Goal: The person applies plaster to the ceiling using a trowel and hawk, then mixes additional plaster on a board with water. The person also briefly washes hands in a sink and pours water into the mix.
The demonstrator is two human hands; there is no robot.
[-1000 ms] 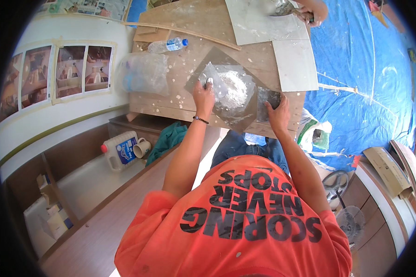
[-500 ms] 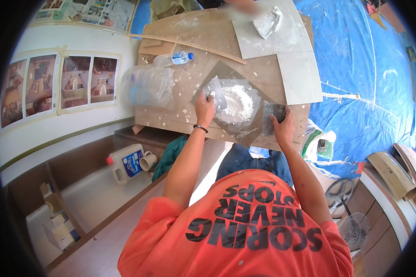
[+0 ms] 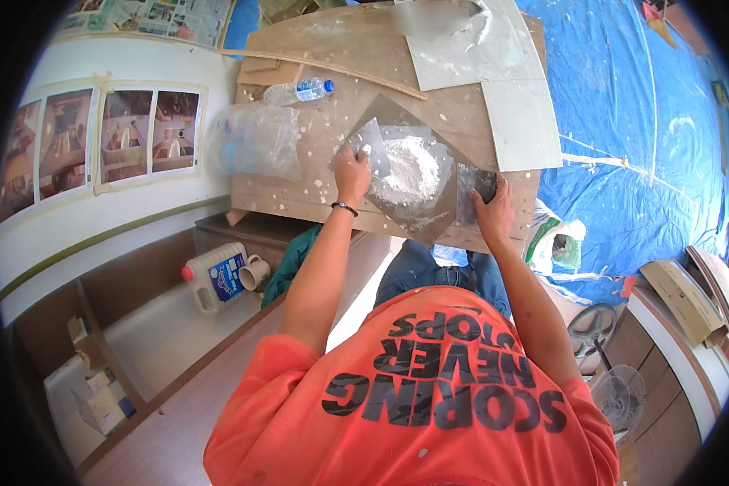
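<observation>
A heap of white powder (image 3: 413,170) lies on a dark grey square sheet (image 3: 390,112), turned cornerwise on the wooden table. To its left, my left hand (image 3: 351,175) is closed on the near edge of a thin, flat grey scraper (image 3: 375,144), whose blade touches the powder's left side. My right hand (image 3: 496,212) grips a dark rectangular plate (image 3: 466,207) just right of the sheet, thumb and fingers on its right edge. Pale dust marks my left thumb.
Left on the table (image 3: 259,202) are a water bottle (image 3: 282,94) and a clear plastic bundle (image 3: 263,146); a wood strip (image 3: 364,74) lies beyond. Pale panels (image 3: 520,121) cover the far right. Below left, a jug (image 3: 215,279) and mug (image 3: 255,273) stand on a shelf.
My left hand and the scraper have shifted slightly left and away from me. The right hand keeps its hold on the plate. The whole view has tilted a little.
</observation>
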